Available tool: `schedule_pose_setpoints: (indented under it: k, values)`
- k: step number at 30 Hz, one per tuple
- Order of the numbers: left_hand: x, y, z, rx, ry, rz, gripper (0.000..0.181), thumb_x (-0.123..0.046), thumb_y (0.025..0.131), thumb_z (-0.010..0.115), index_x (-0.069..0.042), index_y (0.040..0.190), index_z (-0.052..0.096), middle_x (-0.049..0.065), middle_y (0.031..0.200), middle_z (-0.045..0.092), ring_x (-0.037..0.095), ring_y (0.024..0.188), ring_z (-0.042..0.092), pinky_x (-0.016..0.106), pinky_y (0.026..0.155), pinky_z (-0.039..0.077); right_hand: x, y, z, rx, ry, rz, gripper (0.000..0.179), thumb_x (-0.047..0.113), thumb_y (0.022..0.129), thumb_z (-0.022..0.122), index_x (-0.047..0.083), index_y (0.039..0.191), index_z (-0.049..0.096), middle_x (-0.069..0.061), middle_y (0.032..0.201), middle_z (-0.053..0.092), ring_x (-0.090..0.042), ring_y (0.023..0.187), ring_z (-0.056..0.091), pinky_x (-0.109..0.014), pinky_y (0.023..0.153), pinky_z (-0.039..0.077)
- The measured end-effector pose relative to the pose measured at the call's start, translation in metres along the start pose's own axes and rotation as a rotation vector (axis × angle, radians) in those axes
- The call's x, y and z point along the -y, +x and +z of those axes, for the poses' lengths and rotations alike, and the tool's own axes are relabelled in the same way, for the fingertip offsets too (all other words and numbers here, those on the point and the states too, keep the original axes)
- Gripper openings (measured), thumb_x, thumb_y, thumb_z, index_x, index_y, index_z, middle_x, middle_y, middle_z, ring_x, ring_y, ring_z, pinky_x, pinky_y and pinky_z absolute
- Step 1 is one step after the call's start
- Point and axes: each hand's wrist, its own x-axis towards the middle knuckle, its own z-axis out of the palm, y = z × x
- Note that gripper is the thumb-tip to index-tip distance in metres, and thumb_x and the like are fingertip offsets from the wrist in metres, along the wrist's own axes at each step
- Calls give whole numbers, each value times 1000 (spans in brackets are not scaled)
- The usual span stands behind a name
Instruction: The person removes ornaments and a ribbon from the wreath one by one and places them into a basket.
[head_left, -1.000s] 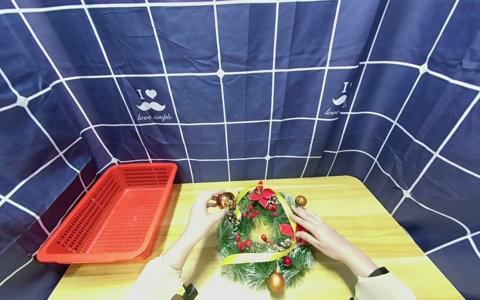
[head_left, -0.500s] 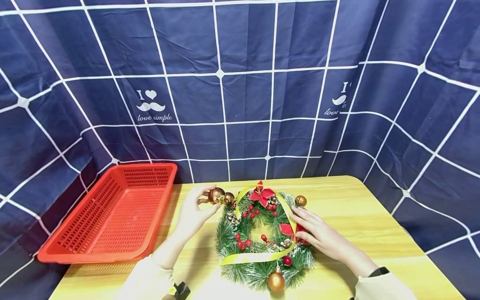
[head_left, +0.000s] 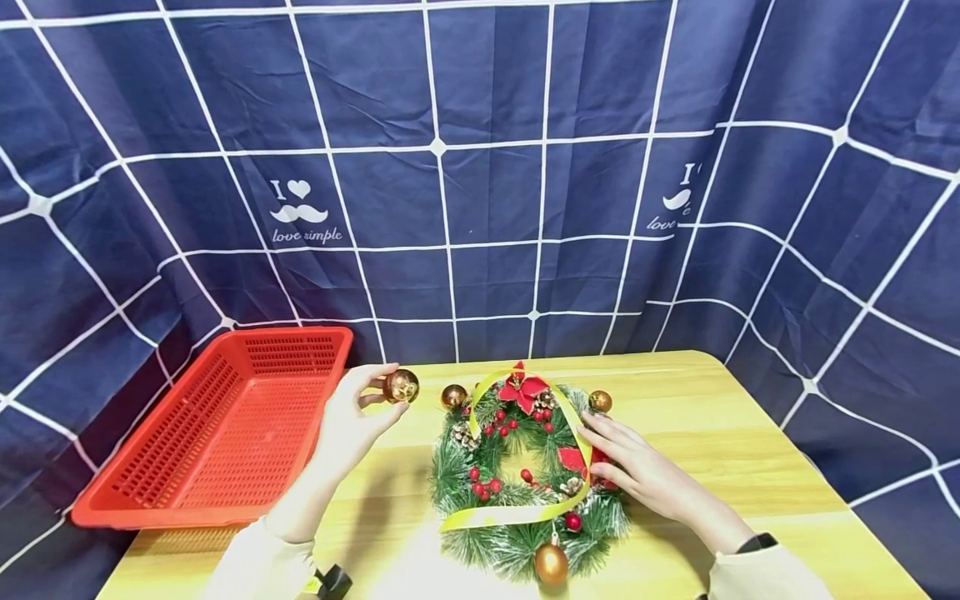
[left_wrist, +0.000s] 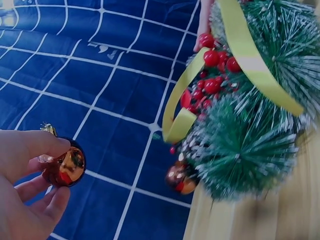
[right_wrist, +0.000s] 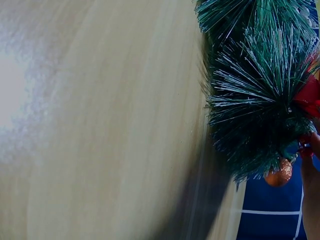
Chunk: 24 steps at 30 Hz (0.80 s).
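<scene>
My left hand (head_left: 348, 429) pinches a shiny copper Christmas ball (head_left: 401, 386) between thumb and fingers. It hangs left of the wreath, and the left wrist view shows its gold cap beside the thumb. My right hand (head_left: 645, 471) rests on the right side of the green Christmas wreath (head_left: 457, 475), fingers fairly straight beside a red flower (head_left: 573, 459). The wreath lies on the table with red berries, pinecones and a loose yellow ribbon (head_left: 495, 517) across it. Other balls sit at its edge: a copper ball (head_left: 453, 396), a glittery ball (head_left: 600, 401) and a matte ball (head_left: 551, 564).
A red plastic basket (head_left: 315, 433) with slotted walls stands on the left of the wooden table (head_left: 735, 433). Blue curtain (head_left: 495, 200) with white lines hangs behind the table and along both sides.
My left hand has moved left with the copper ball, away from the wreath, uncovering another copper ball at the wreath's upper left. The right hand has stayed in place.
</scene>
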Motion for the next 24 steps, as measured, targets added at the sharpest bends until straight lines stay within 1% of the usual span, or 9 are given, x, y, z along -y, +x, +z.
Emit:
schedule_pose_setpoints:
  k: [2,4,7,9,12,13,15,20,24]
  values:
    - [3,-1,-8,-9,-21,-15,48,14,68,77,6,114,63,17,111,62,20,92,60,28,80,54,1,0,0,0,1,3,56,21,90,65,10,142,46,-14,150,35,-43,130,35,-16,112,8]
    - [9,-2,-18,-17,-22,-45,48,10,70,78,2,115,64,12,111,62,12,91,60,20,80,52,1,0,-1,-1,1,5,55,21,90,65,10,142,47,-14,150,35,-43,130,35,-16,112,9]
    - [12,-4,-33,-38,0,-95,48,4,73,79,-4,117,65,6,112,61,4,92,59,15,80,50,1,0,-1,-4,3,0,55,20,90,65,9,141,47,-15,149,36,-43,130,35,-16,112,9]
    - [8,-6,-44,-58,46,-128,48,2,74,79,-6,119,64,6,112,61,3,93,58,14,80,49,1,0,-1,-4,4,-2,55,20,90,65,9,141,47,-15,149,36,-43,130,35,-16,112,9]
    - [0,-10,-60,-87,115,-167,48,4,74,78,-2,120,63,10,113,61,2,94,57,12,80,48,0,0,-1,-3,3,1,56,20,90,65,9,141,47,-14,149,35,-43,130,35,-16,112,8]
    - [0,-12,-65,-97,136,-177,48,4,74,78,-2,120,63,10,113,61,0,93,56,11,80,48,0,0,0,-3,3,2,56,20,90,65,9,141,47,-14,150,35,-43,130,35,-16,112,8]
    - [6,-16,-76,-118,174,-190,49,3,74,79,-1,120,63,5,111,62,-2,92,56,9,79,47,0,0,1,-3,3,2,55,20,90,65,9,141,47,-13,150,35,-42,131,35,-17,112,9]
    - [33,-28,-102,-165,217,-227,49,-4,73,81,-4,119,64,-13,105,59,-4,89,56,8,75,47,-1,0,2,-2,9,0,55,20,90,65,9,141,47,-15,149,35,-43,131,35,-16,112,8]
    - [39,-39,-119,-178,263,-289,50,-8,75,81,-3,121,62,-17,104,56,-4,86,56,7,72,47,-2,0,2,6,15,15,55,21,91,65,9,141,47,-15,149,36,-43,131,34,-15,111,7]
